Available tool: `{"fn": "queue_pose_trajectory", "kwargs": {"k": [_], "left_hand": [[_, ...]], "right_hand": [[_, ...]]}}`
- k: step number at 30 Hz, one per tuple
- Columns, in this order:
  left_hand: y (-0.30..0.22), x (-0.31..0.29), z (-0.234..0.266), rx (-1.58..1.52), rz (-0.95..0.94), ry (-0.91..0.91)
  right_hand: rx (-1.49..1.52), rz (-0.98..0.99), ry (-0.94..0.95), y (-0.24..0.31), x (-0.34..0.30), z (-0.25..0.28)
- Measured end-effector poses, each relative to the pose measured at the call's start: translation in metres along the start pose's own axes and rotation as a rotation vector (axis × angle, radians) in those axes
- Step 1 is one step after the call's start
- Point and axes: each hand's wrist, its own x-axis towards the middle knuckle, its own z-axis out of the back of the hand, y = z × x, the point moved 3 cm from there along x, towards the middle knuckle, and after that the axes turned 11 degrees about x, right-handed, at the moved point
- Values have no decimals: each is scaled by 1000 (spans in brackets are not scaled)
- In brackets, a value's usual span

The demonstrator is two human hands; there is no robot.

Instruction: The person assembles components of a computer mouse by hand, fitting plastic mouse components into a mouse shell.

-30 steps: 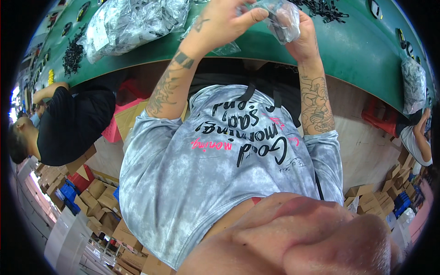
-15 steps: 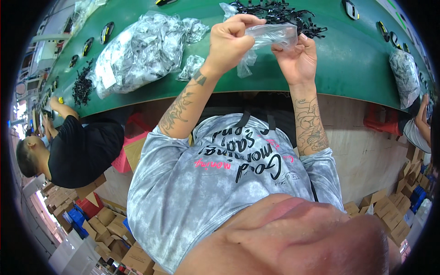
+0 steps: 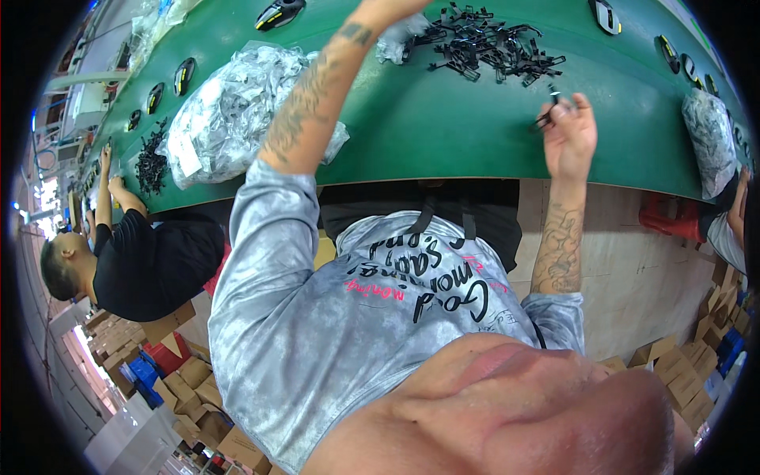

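Observation:
My right hand (image 3: 571, 136) is above the green table (image 3: 443, 142), its thumb and fingers closed on a small black plastic clip (image 3: 545, 120). Just beyond it lies a loose pile of similar black clips (image 3: 495, 49). My left hand (image 3: 389, 9) reaches to the far side at the top edge, where its fingers are cut off from view. Beside the pile, near my left wrist, is a crumpled clear plastic bag (image 3: 392, 46). A big clear sack (image 3: 229, 119) of small bagged parts sits left, partly behind my left forearm.
Black-and-yellow mouse-shaped devices (image 3: 280, 13) stand along the table's far side and both ends. Another clip pile (image 3: 150, 162) lies far left, near a co-worker in black (image 3: 150, 265). A filled bag (image 3: 707, 141) rests at right. Cardboard boxes (image 3: 241, 450) crowd the floor behind.
My hands have parted from the clear bag they held between them. The left has gone up to the far side; the right has moved right and nearer, and now holds a black clip.

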Motion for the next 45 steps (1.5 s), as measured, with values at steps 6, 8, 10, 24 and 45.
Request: {"fn": "queue_pose_trajectory", "kwargs": {"k": [6,8,10,24,45], "left_hand": [[13,74,-23,295,292,523],[2,77,-50,340,333,578],[-1,75,-66,489,247,435],[56,27,20,-817,104,260],[-20,-223,-34,-1223,240,532]], "right_hand": [[-374,48,-86,-19,-19,3],[-398,48,-101,-18,-15,3],[-377,62,-86,-18,-15,6],[-338,17,-100,-25,-21,20],[-973,-110,-110,-45,-52,-80]]}}
